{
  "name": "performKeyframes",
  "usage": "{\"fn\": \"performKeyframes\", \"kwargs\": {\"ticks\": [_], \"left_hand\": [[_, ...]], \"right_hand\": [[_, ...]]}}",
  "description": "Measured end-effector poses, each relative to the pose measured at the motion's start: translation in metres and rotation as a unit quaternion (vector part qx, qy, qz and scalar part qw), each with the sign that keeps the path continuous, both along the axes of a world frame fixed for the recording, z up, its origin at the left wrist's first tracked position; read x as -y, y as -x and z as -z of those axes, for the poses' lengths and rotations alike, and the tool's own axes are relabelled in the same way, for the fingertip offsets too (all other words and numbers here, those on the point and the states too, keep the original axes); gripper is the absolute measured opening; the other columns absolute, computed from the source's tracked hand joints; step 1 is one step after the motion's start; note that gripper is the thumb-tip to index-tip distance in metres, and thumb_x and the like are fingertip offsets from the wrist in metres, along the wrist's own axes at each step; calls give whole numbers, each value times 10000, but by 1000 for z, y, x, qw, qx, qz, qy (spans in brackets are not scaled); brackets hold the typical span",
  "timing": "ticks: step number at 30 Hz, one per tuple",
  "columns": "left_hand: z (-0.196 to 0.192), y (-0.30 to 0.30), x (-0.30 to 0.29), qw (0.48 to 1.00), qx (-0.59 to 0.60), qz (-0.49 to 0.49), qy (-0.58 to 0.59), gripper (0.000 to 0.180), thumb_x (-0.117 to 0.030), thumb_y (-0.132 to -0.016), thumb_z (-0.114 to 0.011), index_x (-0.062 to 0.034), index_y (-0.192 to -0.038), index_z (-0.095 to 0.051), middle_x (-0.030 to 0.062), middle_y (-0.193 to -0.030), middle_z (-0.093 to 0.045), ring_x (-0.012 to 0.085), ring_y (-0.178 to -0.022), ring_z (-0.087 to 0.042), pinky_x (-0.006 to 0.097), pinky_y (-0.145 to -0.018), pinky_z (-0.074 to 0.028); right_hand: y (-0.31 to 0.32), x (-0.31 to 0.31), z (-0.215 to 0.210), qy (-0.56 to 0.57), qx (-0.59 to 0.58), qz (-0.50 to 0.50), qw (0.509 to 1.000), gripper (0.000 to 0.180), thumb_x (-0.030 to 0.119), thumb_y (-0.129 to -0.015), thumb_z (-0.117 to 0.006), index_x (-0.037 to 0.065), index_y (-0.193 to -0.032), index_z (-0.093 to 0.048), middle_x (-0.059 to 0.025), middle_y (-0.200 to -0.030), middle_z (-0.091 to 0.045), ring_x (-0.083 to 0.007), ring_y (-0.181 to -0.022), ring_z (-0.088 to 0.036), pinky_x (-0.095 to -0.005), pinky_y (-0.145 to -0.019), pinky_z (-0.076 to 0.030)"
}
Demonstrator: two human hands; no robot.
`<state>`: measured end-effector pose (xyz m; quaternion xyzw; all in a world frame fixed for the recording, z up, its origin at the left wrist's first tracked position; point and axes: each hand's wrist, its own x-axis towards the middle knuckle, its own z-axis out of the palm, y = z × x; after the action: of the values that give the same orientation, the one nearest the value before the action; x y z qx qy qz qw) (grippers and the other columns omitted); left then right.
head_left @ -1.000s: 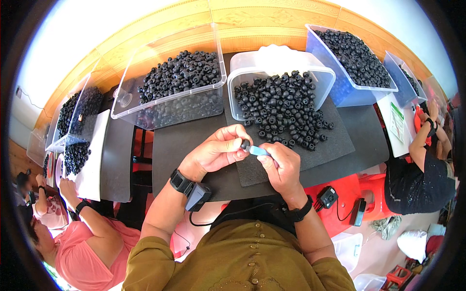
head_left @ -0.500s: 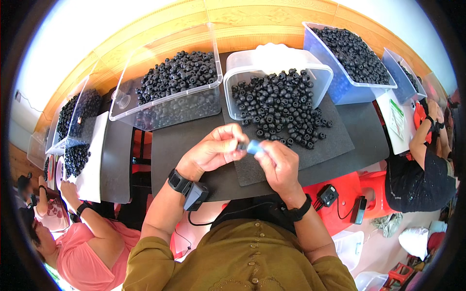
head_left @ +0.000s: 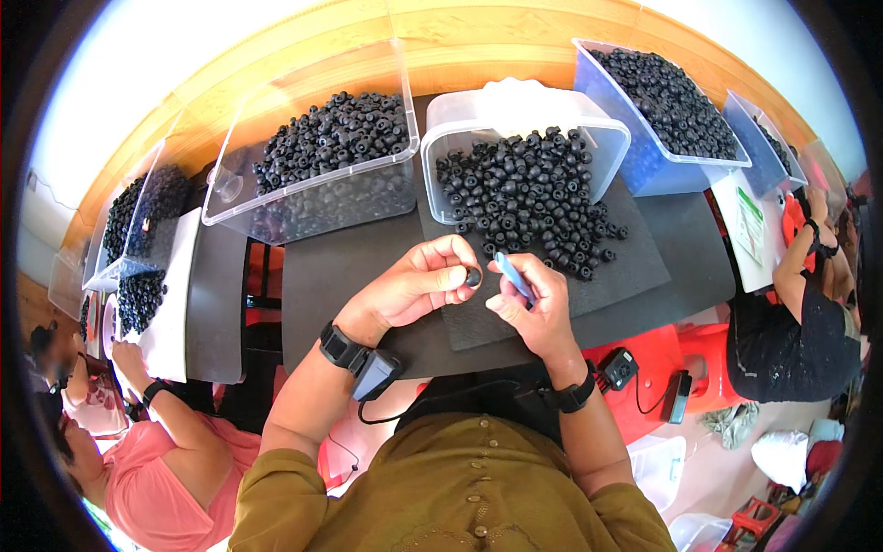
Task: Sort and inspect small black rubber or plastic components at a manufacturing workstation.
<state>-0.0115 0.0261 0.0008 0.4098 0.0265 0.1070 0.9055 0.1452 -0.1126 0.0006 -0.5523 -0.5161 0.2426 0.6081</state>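
Between thumb and fingertips, my left hand (head_left: 405, 287) pinches a small round black piece (head_left: 473, 276). My right hand (head_left: 541, 313) is closed around a slim blue hand tool (head_left: 513, 278), apart from the piece; its tip is too small to make out. Beyond both hands, a heap of similar black pieces with holes (head_left: 520, 184) spills out of a clear plastic bin (head_left: 432, 175) lying on its side. The heap reaches onto a dark grey mat (head_left: 635, 276) on the table.
A clear bin (head_left: 317, 207) of black pieces stands to the left, and a bluish full bin (head_left: 676, 179) to the right. Co-workers sit at either side, one in a pink top (head_left: 179, 460), one in black clothes (head_left: 791, 340). A red stool (head_left: 648, 354) stands below the table edge.
The blue tool has come away from the black piece and now tilts upright in my right hand. My left hand keeps its pinch, turned slightly.
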Motion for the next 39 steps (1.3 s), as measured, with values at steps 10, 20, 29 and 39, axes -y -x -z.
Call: {"fn": "performKeyframes", "kwargs": {"ticks": [10,20,29,39], "left_hand": [[-1,-6,8,998,-41,-11,-47,137,-140,-896,-679,-60,-981,-607,2,-921,-630,59,-793,-565,226,-740,-484],[-88,32,-35,881,51,-347,-316,161,-25,-845,-690,-41,-990,-623,28,-932,-639,83,-810,-592,238,-733,-485],[-88,7,-23,509,-43,-410,-756,172,19,-742,-708,-44,-892,-654,98,-1023,-655,243,-980,-616,335,-823,-490],[-9,-42,-10,627,-60,-195,-752,233,-67,-758,-708,-28,-973,-627,143,-874,-604,347,-865,-609,395,-742,-506]], "right_hand": [[-1,-3,4,-18,-47,-48,998,122,116,-824,-725,30,-854,-645,31,-629,-552,-17,-577,-461,-205,-513,-357],[-8,2,11,-67,-208,25,976,159,175,-969,-551,28,-996,-604,29,-708,-519,-18,-588,-400,-183,-520,-288],[-3,-2,11,-62,-169,57,982,174,185,-976,-536,29,-1003,-609,32,-700,-520,-14,-581,-388,-185,-513,-288],[-1,-3,12,-51,-104,65,991,182,185,-985,-504,24,-985,-589,14,-691,-516,-37,-582,-409,-189,-524,-313]]}}
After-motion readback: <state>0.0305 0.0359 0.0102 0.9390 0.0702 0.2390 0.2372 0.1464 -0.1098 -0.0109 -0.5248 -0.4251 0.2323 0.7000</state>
